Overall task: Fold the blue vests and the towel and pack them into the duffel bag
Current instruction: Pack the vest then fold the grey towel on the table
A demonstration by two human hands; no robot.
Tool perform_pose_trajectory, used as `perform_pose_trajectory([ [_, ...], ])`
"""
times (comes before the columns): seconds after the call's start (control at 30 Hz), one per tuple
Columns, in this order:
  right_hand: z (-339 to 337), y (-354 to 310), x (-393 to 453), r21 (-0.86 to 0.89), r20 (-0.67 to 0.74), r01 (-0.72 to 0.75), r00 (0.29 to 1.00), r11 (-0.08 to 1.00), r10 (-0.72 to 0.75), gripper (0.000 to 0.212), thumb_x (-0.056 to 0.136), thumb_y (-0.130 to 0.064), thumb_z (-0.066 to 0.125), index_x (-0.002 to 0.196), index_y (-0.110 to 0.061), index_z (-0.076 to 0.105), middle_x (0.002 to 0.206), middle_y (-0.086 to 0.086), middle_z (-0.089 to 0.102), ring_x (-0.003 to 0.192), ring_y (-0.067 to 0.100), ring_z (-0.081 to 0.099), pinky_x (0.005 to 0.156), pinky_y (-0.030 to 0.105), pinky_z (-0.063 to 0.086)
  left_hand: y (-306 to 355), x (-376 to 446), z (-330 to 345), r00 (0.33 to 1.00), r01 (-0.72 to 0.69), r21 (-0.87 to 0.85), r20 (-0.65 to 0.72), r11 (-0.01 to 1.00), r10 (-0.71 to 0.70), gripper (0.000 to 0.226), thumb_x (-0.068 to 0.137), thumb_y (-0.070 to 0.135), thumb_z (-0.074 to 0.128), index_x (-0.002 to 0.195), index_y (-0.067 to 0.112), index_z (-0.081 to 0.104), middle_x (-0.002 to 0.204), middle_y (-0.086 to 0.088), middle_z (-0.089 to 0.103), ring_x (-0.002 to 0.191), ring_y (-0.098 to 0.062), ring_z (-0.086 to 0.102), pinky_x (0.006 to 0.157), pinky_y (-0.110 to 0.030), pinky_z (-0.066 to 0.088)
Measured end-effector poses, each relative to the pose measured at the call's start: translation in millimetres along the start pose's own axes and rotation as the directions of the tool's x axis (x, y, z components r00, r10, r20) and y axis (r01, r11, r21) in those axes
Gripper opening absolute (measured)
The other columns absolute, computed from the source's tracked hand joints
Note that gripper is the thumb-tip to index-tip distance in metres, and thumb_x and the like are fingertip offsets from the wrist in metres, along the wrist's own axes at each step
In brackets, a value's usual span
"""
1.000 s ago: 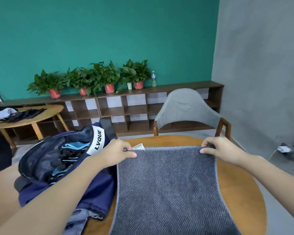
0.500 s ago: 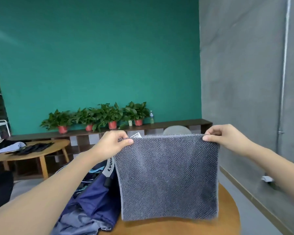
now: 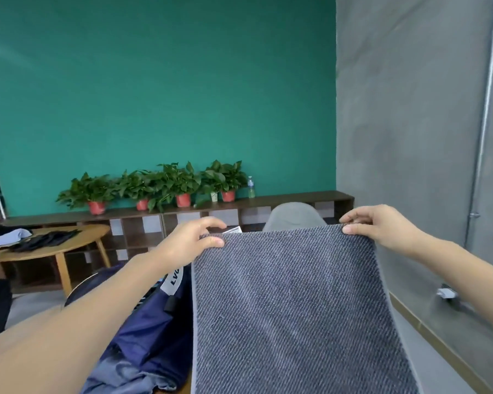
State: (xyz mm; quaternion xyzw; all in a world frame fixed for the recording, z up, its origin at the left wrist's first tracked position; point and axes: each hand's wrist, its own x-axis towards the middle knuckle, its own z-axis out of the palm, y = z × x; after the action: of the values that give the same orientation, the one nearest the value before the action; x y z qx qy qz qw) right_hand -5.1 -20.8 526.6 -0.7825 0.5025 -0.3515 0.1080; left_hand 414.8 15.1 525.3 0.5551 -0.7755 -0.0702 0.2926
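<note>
Your left hand (image 3: 187, 245) and right hand (image 3: 382, 227) each pinch a top corner of the towel (image 3: 293, 308); keep each grip level, then bring corners together evenly

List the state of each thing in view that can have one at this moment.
towel: unfolded, held up hanging by its top corners
left hand: pinching the towel's top left corner
right hand: pinching the top right corner
duffel bag: open, beside the towel
</note>
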Motion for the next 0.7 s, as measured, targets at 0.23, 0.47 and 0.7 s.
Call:
perform_pose_trajectory([
  [0.23,107,96,36,-0.191,0.222,-0.073,0.968,0.979,0.115,0.017,0.093,-0.027,0.07,0.081,-0.038,0.068,0.089,-0.015,0.072,0.082,-0.003,0.061,0.073,0.017,0.041,-86,44,125,0.978,0.119,0.038,0.17,0.992,-0.124,0.013,0.095,0.033,0.068,0.083,0.028,0.065,0.081,0.006,0.067,0.081,-0.011,0.062,0.079,-0.034,0.048],
  [0.47,159,153,47,-0.266,0.284,-0.13,0.936,0.955,0.206,0.012,0.095,-0.02,0.068,0.105,-0.021,0.074,0.098,-0.01,0.07,0.082,-0.002,0.061,0.07,0.008,0.041,-142,64,190,0.94,0.167,0.049,0.295,0.985,-0.174,0.017,0.091,0.031,0.073,0.094,0.044,0.063,0.106,0.01,0.069,0.102,-0.009,0.063,0.096,-0.039,0.052],
  [0.7,151,139,11,-0.164,0.207,-0.079,0.972,0.983,0.112,0.01,0.093,-0.018,0.071,0.099,-0.025,0.075,0.091,-0.02,0.069,0.075,-0.008,0.063,0.076,0.011,0.047,-122,24,182,0.99,0.11,-0.042,0.091,0.993,-0.105,0.015,0.087,0.021,0.078,0.088,0.034,0.071,0.088,0.019,0.07,0.086,0.003,0.064,0.076,-0.009,0.044],
])
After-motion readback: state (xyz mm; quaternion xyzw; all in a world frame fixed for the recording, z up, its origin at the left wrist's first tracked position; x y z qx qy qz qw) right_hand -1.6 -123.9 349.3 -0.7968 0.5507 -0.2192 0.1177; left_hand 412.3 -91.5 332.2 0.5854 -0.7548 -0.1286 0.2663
